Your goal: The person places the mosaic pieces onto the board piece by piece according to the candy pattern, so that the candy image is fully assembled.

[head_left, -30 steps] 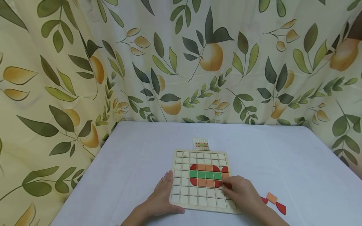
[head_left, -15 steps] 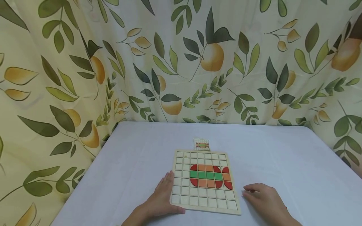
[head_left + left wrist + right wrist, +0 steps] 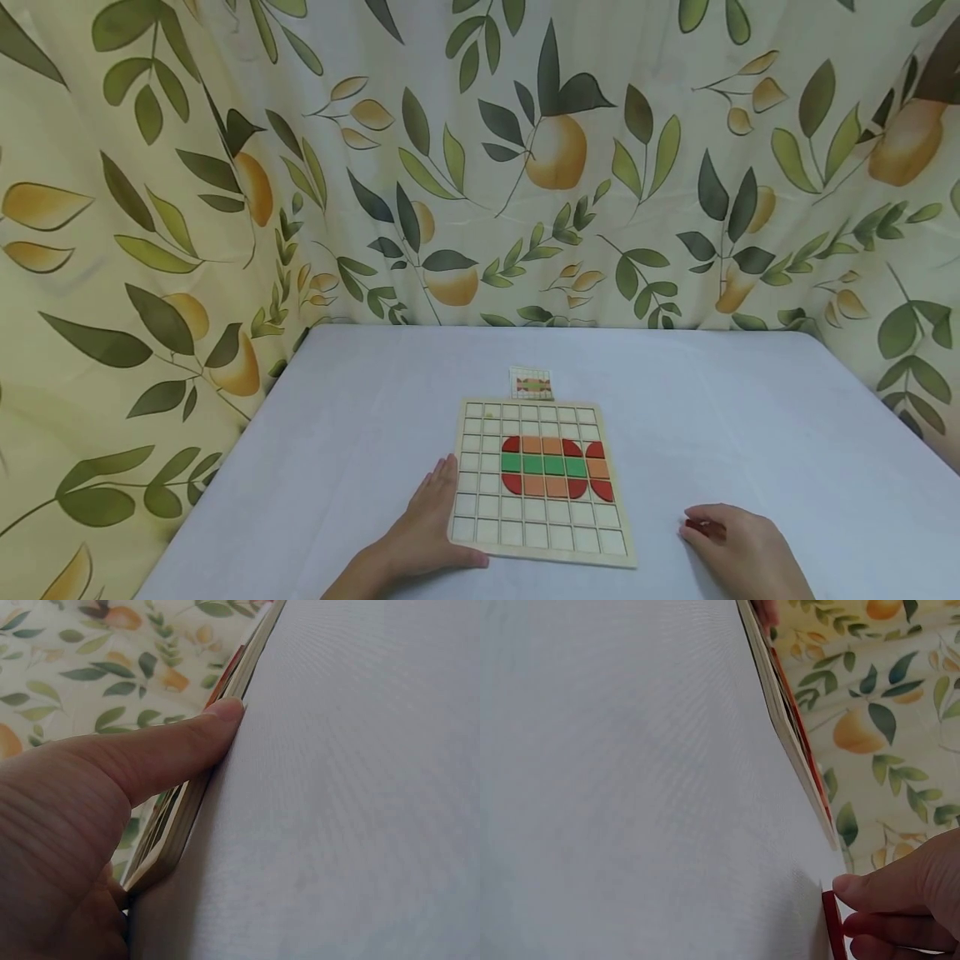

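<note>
A pale wooden grid board [image 3: 510, 530] lies on the table. Red, orange and green tiles [image 3: 533, 464] fill part of its grid, with red tiles [image 3: 601, 490] and an orange one in a column at the right edge. My left hand [image 3: 420, 525] steadies the board's near-left corner, fingers straight along the left side and thumb along the front edge; the left wrist view shows the thumb [image 3: 180, 750] against that edge. Right of the board, my right hand [image 3: 742, 542] is low over the table, pinching a red tile [image 3: 832, 922] by its edge between thumb and fingertips.
Just behind the board is a small pattern card [image 3: 532, 384] with a similar coloured design. A white cloth covers the table [image 3: 405, 375]. A leaf-and-fruit patterned curtain [image 3: 480, 167] hangs at the back and left.
My right hand has left the board's right edge and moved right and toward me, to where loose red and orange tiles lay. The left hand has stayed at the board's corner.
</note>
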`<state>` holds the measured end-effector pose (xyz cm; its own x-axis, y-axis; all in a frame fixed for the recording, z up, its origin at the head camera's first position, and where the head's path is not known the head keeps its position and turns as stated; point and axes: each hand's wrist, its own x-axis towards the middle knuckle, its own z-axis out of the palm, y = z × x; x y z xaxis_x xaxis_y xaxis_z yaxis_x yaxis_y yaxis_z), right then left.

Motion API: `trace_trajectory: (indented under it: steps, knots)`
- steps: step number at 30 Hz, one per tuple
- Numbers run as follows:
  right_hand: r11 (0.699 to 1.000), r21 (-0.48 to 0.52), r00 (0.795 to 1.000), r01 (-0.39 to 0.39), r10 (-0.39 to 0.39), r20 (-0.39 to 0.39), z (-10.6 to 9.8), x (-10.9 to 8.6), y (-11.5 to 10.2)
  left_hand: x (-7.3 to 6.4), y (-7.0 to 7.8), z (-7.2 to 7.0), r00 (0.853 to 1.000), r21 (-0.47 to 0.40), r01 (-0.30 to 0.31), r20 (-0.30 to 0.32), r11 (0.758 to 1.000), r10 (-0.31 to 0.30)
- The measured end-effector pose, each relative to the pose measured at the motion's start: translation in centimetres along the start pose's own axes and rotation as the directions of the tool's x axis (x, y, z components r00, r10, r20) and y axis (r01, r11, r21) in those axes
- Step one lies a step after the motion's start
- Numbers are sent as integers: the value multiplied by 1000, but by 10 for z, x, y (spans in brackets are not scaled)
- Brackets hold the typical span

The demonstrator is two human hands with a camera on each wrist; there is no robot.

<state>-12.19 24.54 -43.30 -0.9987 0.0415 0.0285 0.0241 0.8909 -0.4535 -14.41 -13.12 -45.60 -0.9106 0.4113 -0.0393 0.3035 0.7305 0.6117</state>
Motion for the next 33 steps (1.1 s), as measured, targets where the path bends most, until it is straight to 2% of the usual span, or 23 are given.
trace_trajectory:
  steps: [5, 7, 16, 19, 24, 29, 33]
  knots:
    - [998, 1, 996, -70, 70, 61, 1, 1, -2, 0, 0, 0, 1000, -14, 1, 8, 1000, -1]
    - [997, -8, 995, -75, 76, 72, 1, 0, -3, -1, 0, 0, 1000, -17, -1, 7, 1000, 2]
    - [993, -102, 994, -56, 65, 87, 2, -2, -9, 0, 2, -2, 1000, -19, 7, 7, 1000, -7]
    - [991, -130, 997, -28, 38, 70, 3, -4, -10, -1, 3, -2, 1000, -20, 8, 6, 1000, -8]
    - [990, -136, 998, 32, -25, 54, 3, -5, -12, -1, 2, -3, 1000, -14, 5, 1, 1000, -5]
    - [990, -138, 995, 28, -14, 95, 7, 2, -20, 0, 1, -2, 1000, -11, 4, 0, 1000, -4]
    - [993, -114, 996, 41, -31, 82, 10, 7, -25, 0, 1, -2, 1000, -17, 4, 3, 1000, -4]
